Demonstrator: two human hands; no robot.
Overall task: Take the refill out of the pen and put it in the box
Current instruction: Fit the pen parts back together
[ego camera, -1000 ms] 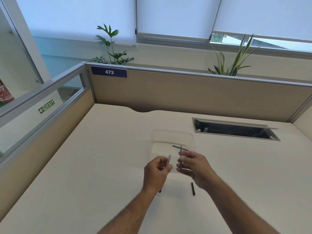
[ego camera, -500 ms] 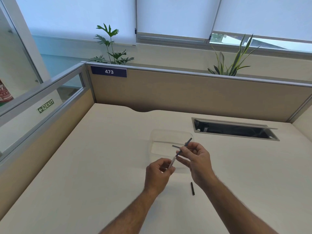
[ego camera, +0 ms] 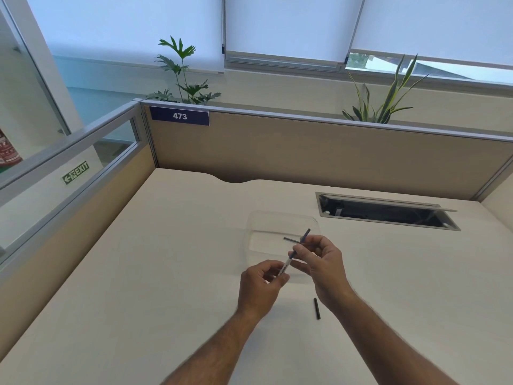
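Both hands hold one pen over the desk, just in front of the clear plastic box [ego camera: 266,220]. My left hand [ego camera: 259,284] pinches the white pen barrel [ego camera: 286,266] at its near end. My right hand [ego camera: 322,262] grips the upper part, and a dark thin end, the refill [ego camera: 305,235], sticks out past the fingers over the box. Inside the box lies a dark stick-like piece [ego camera: 290,239]. Whether the refill is partly out of the barrel cannot be told.
A small black pen part [ego camera: 317,308] lies on the desk under my right wrist. A cable slot [ego camera: 385,211] is open at the back right. Partition walls [ego camera: 305,145] close the desk at the back and left.
One second ago the hands held the pieces apart, the right one upright. Now the dark piece lines up with the white barrel, slanting up to the right over the box.
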